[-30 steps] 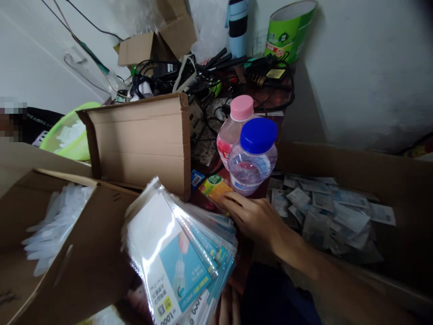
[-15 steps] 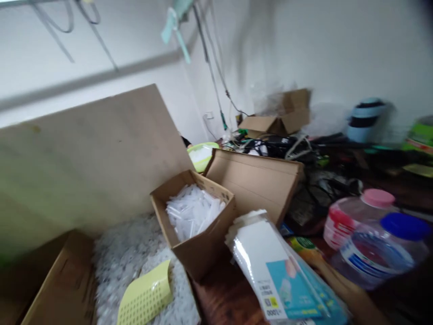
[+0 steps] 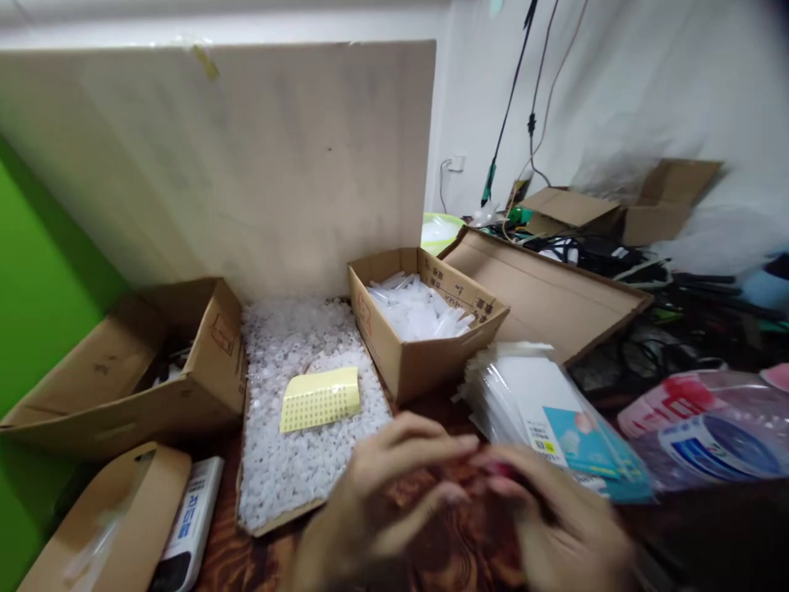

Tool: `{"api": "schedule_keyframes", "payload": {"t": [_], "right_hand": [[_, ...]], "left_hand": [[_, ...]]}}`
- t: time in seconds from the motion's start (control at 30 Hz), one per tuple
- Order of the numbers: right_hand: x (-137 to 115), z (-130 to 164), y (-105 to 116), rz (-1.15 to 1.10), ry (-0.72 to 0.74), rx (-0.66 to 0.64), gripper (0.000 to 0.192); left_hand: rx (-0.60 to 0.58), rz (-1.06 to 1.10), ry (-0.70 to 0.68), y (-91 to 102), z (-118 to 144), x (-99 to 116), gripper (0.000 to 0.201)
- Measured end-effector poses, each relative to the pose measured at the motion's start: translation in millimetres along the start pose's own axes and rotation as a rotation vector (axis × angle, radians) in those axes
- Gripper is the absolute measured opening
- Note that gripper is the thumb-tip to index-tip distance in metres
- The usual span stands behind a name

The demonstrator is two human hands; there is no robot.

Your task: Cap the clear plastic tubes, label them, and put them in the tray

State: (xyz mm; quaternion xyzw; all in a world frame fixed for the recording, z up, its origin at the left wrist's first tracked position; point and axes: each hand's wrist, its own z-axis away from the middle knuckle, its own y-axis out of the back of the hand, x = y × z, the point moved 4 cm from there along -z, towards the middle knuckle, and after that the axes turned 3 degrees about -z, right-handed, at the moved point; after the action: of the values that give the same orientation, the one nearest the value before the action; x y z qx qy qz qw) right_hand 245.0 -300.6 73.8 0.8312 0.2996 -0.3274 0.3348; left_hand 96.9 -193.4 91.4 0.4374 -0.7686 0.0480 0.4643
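Note:
My left hand (image 3: 391, 489) is over the front of the dark wooden table, thumb and fingers apart, with nothing visible between them. Beside it, my right hand (image 3: 558, 514) has thumb and fingers pinched together; a small reddish spot shows at the tips, too blurred to name. The fingertips of both hands nearly meet. Just beyond my left hand lies a shallow cardboard tray of small white pieces (image 3: 283, 485), with a yellow sheet of printed rows (image 3: 320, 399) on top. Near my right hand is a stack of clear plastic packets (image 3: 523, 386) with white and blue print.
A cardboard box (image 3: 444, 362) of translucent plastic tubes stands behind the tray. Another open box (image 3: 209, 395) is at the left, near a tan container (image 3: 132, 526) and a white device (image 3: 197, 510). Plastic bottles (image 3: 715, 448) lie right; cables and cartons clutter the back.
The view has swung left and down, so the boxes and tray now sit higher and further right. Both hands have come into clear view at the front, close together.

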Motion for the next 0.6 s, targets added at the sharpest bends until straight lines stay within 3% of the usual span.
{"api": "schedule_keyframes", "payload": {"t": [0.07, 0.13, 0.27, 0.4, 0.5, 0.6], "right_hand": [[-6, -30, -37, -0.226, -0.064, -0.067, 0.04], [-14, -63, -75, -0.49, -0.123, -0.181, 0.049], [-36, -116, -127, -0.756, -0.082, -0.458, 0.05], [-42, -148, -158, -0.775, -0.005, -0.436, 0.04], [-32, -160, -188, -0.929, -0.123, -0.395, 0.03], [-14, -167, -216, -1.09, -0.274, -0.367, 0.027]], "left_hand": [[0.013, -0.062, 0.007, 36.3, -19, 9, 0.036], [0.109, -0.11, -0.009, 69.7, -29, 12, 0.03], [0.347, -0.196, -0.076, 120.0, -30, 6, 0.019], [0.584, -0.373, -0.145, 147.2, -28, -8, 0.019], [0.698, -0.445, -0.143, 157.5, -30, -26, 0.016], [0.736, -0.424, -0.09, 164.1, -33, -50, 0.014]]}}
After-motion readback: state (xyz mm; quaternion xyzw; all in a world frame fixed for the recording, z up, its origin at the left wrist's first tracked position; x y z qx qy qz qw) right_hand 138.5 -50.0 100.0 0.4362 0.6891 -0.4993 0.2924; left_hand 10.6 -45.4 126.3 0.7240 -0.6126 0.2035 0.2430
